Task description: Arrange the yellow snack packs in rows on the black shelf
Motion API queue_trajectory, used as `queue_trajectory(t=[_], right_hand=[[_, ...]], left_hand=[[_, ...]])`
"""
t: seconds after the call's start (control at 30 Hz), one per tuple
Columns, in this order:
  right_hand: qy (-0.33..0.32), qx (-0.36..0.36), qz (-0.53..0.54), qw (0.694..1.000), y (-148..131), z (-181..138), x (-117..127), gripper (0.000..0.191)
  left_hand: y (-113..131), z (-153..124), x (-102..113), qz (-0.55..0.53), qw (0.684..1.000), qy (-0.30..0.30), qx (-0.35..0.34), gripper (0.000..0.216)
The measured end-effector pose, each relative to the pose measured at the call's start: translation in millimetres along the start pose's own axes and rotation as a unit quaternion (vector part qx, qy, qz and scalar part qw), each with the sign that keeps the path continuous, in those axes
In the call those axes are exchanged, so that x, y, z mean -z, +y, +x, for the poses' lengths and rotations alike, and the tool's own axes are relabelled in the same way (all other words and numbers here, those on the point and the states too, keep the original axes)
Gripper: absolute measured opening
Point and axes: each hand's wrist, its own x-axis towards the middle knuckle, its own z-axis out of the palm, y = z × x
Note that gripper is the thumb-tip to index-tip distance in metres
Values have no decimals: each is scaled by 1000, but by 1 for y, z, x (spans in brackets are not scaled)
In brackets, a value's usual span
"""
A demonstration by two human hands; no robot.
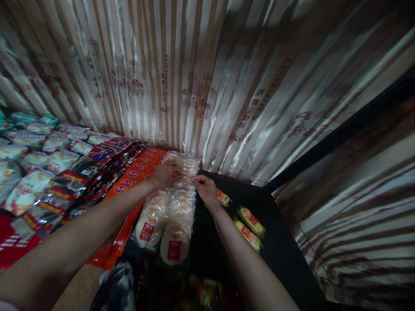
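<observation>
Two overlapping rows of round, pale flat cakes in clear plastic wrappers with red labels run away from me, the left row [149,224] and the right row [175,246]. My left hand [168,173] lies over the far part of the left row, its fingers bent down onto a wrapped packet. What sits under those fingers is partly hidden. At the outer edge of the right row, my right hand [205,188] has its thumb and forefinger pinched together at a clear wrapper.
Orange packaging [132,172] lies left of the rows, then dark red packets [106,151] and many white snack bags [32,185]. Several small yellow packs [251,220] lie on the black tabletop [275,268] at right. A striped curtain [194,77] hangs behind.
</observation>
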Motion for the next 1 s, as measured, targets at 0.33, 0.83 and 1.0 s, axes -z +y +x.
queue_trajectory(t=[0.33,0.83,1.0], right_hand=[[9,8,16,1000,-6,-21,10,35],[0,-3,-55,998,-19,-18,5,23],[13,17,-20,1000,-18,-24,8,28]], left_hand=[[3,-3,-3,13,999,-18,47,14],[4,-12,10,-41,998,-42,36,15],[9,-16,12,-2,996,-78,29,11]])
